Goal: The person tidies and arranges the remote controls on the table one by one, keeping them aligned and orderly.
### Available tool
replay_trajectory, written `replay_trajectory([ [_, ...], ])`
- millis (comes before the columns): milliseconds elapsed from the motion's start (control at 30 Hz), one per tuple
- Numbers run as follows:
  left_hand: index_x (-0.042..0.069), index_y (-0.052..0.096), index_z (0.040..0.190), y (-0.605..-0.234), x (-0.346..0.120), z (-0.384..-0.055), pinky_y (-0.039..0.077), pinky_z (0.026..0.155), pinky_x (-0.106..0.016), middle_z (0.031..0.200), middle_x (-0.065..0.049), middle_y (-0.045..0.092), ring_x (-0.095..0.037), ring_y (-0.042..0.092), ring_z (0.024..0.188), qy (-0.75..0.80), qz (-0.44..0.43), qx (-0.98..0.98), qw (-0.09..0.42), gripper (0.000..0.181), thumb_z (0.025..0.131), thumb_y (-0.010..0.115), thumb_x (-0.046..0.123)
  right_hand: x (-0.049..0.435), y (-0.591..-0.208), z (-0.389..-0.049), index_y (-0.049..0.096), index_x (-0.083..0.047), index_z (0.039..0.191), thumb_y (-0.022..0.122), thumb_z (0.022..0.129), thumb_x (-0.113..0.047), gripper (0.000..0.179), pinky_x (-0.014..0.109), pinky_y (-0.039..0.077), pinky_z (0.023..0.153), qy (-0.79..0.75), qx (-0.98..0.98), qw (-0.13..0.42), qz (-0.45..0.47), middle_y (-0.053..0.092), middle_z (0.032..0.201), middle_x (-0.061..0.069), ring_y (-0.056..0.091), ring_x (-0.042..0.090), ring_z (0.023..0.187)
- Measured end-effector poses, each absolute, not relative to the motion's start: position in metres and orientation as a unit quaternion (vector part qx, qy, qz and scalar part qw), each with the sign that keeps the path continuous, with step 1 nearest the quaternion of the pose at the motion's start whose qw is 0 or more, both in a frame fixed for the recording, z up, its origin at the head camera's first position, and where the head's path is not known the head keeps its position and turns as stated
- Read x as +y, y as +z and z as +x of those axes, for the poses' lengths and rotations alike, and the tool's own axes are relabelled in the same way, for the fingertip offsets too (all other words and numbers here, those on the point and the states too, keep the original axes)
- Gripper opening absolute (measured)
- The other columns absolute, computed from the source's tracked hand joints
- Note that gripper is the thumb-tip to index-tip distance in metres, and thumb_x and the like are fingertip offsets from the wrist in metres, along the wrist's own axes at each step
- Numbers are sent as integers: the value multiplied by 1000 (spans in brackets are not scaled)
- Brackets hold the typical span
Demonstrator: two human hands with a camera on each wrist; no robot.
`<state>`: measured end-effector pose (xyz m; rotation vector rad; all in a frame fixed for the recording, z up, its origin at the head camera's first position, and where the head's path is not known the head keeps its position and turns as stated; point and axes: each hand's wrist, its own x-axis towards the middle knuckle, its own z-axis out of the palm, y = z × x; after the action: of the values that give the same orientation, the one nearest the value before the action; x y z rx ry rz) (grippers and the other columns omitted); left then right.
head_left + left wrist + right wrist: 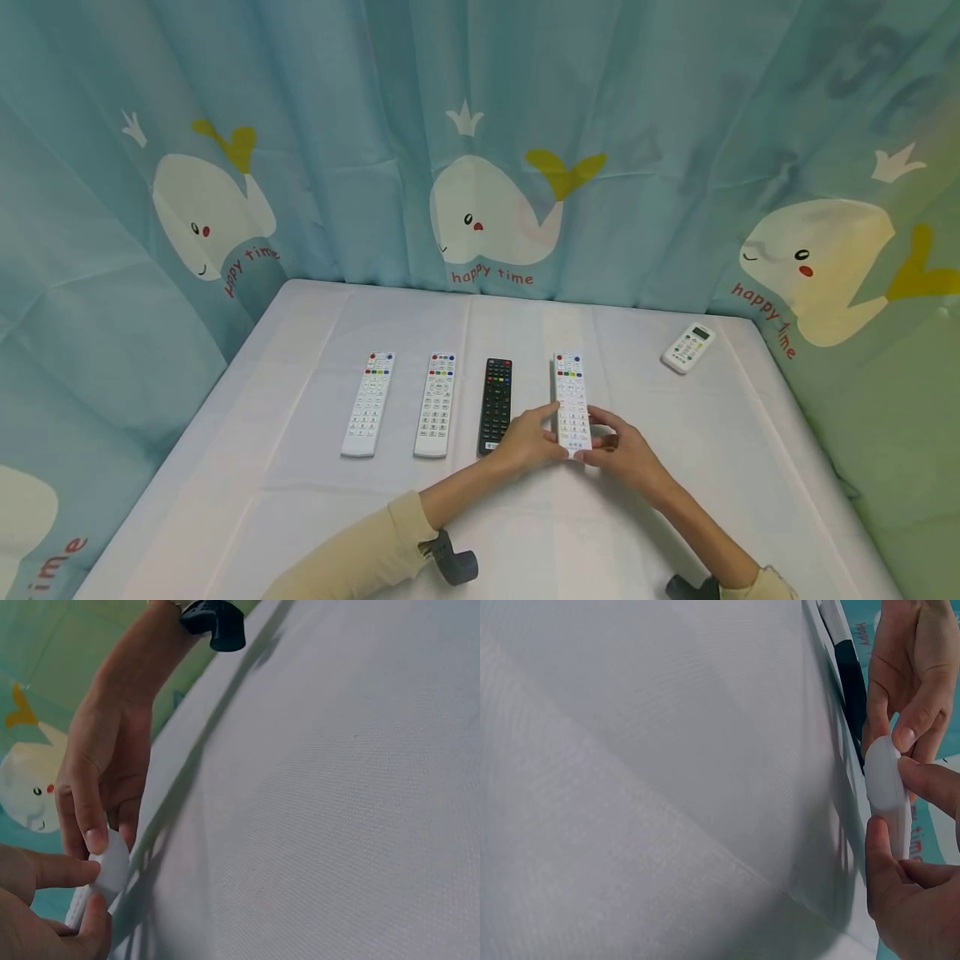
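Note:
Both hands hold a white remote control (pixel 572 400) with colored buttons, standing fourth from the left in the head view's row of remotes. At its near left edge, the left hand (pixel 528 440) pinches it between thumb and fingers. My right hand (pixel 630 454) grips the near right edge. Seen from the left wrist, the rounded end of the white remote (pixel 112 868) sits between both hands' fingertips. The right wrist view shows its pale back (pixel 885 780), tilted up over the cloth. A black remote (pixel 497 396) lies just left, its lower part overlapped by the left hand.
Two more white remotes, one far left (pixel 369 404) and another beside it (pixel 435 406), lie on the white-covered table (pixel 300 517). A small white remote with a screen (pixel 688 347) rests at the back right. A blue whale-print curtain (pixel 337 167) borders the table.

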<state>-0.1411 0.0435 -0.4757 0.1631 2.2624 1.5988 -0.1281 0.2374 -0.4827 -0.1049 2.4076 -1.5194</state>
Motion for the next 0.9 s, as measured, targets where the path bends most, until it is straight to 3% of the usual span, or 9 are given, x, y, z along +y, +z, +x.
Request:
replay_trajectory([
  [900,-3,43,148,-486,43,-133,56,68,-25,91,-10,69,-14,67,79,571,44,797,191,81,74,76,-14,232,-493,-122,41,3,147,83,79,-7,81,25,49,70,-500,854,146,-18,51,136,20,58,22,92],
])
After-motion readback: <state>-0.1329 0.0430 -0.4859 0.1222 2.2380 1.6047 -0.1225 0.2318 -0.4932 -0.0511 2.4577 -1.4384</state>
